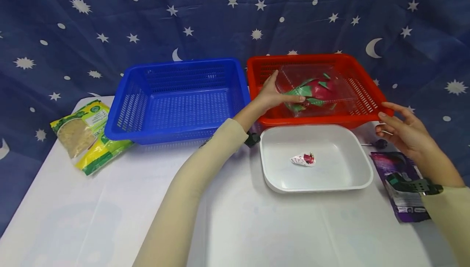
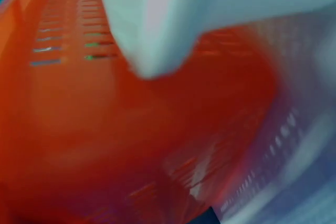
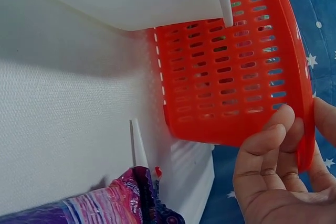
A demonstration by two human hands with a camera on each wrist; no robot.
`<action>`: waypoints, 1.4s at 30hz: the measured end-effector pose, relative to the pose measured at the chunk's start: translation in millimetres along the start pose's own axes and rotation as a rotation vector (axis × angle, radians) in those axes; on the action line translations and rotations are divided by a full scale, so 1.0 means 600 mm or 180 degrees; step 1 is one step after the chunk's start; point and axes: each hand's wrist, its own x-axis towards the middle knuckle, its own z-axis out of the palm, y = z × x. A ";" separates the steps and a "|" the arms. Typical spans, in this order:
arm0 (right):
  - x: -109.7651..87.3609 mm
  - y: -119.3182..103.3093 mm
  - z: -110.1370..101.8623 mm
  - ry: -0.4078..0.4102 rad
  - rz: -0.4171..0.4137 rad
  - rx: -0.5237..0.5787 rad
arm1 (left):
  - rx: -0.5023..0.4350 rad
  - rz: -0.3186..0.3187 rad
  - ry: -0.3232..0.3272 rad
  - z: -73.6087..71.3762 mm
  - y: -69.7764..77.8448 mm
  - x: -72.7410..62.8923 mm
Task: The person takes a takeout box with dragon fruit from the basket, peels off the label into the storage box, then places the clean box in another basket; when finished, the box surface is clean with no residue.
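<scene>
In the head view my left hand [image 1: 273, 95] grips the left end of a clear plastic box [image 1: 291, 77] at the red basket [image 1: 315, 121], fingers at its back corner and thumb along the front. A pink-red dragon fruit with green tips [image 1: 321, 89] shows through the plastic. The left wrist view is blurred, with the basket's red wall [image 2: 131, 114] filling much of it. My right hand [image 1: 413, 134] holds the basket's front right corner; in the right wrist view its fingers [image 3: 257, 153] and thumb pinch the rim [image 3: 303, 129].
A white tray [image 1: 319, 183] stands before the red basket, holding a small printed fruit label [image 1: 304, 159]. To the left are a blue basket [image 1: 176, 136] and yellow-green packets [image 1: 84, 136]. A purple packet [image 1: 402, 197] and a dark round thing on a stick [image 1: 380, 143] lie right.
</scene>
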 end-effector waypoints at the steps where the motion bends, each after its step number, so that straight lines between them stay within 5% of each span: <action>1: 0.000 0.001 0.001 -0.0009 -0.0011 0.0009 | 0.0072 0.0017 0.0005 -0.001 0.000 0.000; 7: 0.003 0.002 0.008 -0.0044 -0.0022 -0.0010 | 0.0370 0.0060 0.0078 -0.006 -0.002 -0.001; 15: 0.010 0.003 0.013 -0.0079 -0.0101 -0.0097 | -0.0597 0.0082 -0.0101 -0.015 0.004 0.003; 23: 0.008 0.007 0.015 -0.0096 -0.0119 -0.0322 | -0.0385 0.0064 -0.0059 -0.015 -0.001 -0.001; 29: -0.003 0.013 0.012 0.0084 -0.0112 -0.0110 | -0.0451 0.0317 -0.0349 -0.017 -0.001 -0.019; 36: -0.016 0.008 0.013 0.0273 -0.0226 0.0000 | -0.0574 0.0485 -0.0402 -0.030 0.004 -0.049; 42: -0.029 0.006 0.031 0.0472 -0.0701 -0.0116 | -0.0694 0.0547 -0.0428 -0.044 -0.001 -0.077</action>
